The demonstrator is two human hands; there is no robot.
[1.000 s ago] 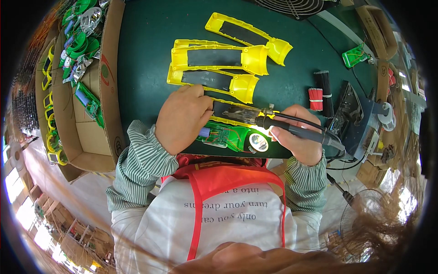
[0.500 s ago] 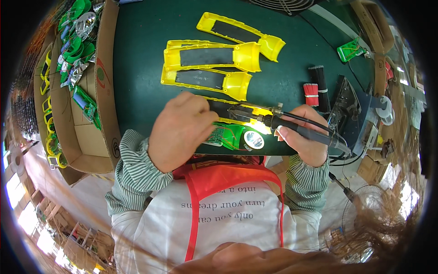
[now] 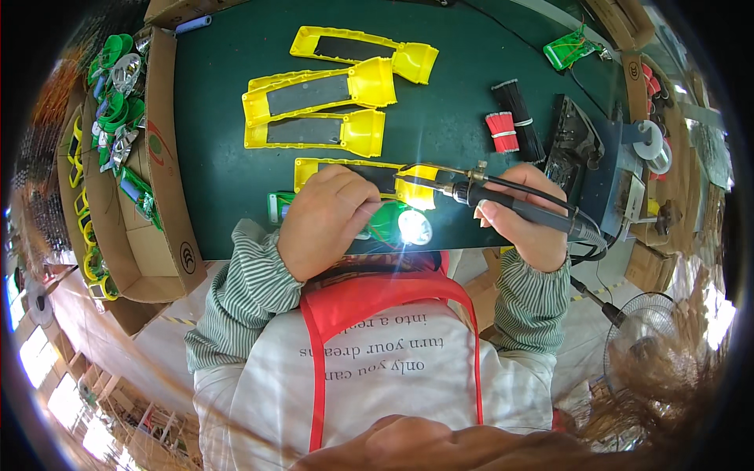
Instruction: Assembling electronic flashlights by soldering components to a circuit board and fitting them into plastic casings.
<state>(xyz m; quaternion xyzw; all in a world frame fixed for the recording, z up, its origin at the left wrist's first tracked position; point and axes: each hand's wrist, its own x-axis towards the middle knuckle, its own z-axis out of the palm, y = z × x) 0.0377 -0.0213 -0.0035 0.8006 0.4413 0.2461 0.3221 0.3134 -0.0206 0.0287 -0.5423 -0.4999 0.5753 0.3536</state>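
– What is nearest?
– Green lamp module (image 3: pixel 387 220), lower centre: probably light, fragile; hold by edges. Left hand (image 3: pixel 325 219) curls over it; I cannot tell its grip. Right hand (image 3: pixel 532 224) grasps the soldering iron (image 3: pixel 503 204).
– And beyond?
– Yellow shell (image 3: pixel 414 196), centre, likely stiff.

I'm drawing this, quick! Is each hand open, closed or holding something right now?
Left hand: curled, but whether it's closed on anything can't be told.
Right hand: closed, holding the soldering iron.
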